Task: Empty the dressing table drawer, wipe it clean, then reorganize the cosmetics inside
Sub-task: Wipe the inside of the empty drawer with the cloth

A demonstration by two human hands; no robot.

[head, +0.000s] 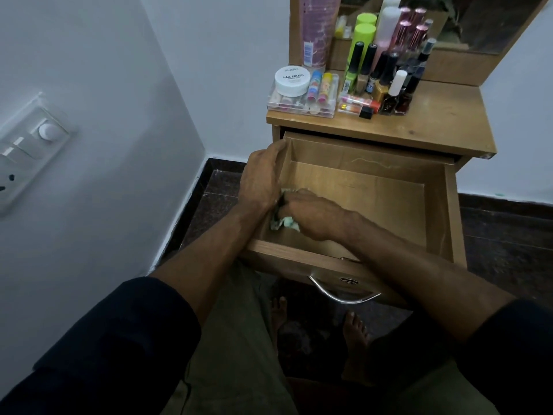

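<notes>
The wooden drawer (389, 205) of the dressing table is pulled out and holds no cosmetics. My right hand (311, 214) is inside it at the near left corner, gripping a crumpled pale green and white cloth (284, 223) against the drawer floor. My left hand (263, 175) holds the drawer's left wall, fingers curled over its top edge. The cosmetics stand on the tabletop (434, 121): a clear organiser box (302, 103) with a white nail polish jar (291, 80), and several nail polish bottles (386, 79).
Tall bottles and a pink tube (317, 28) stand against the mirror at the back. A wall with a switch panel (30, 151) is close on the left. The drawer's metal handle (344, 292) juts toward my legs and bare feet.
</notes>
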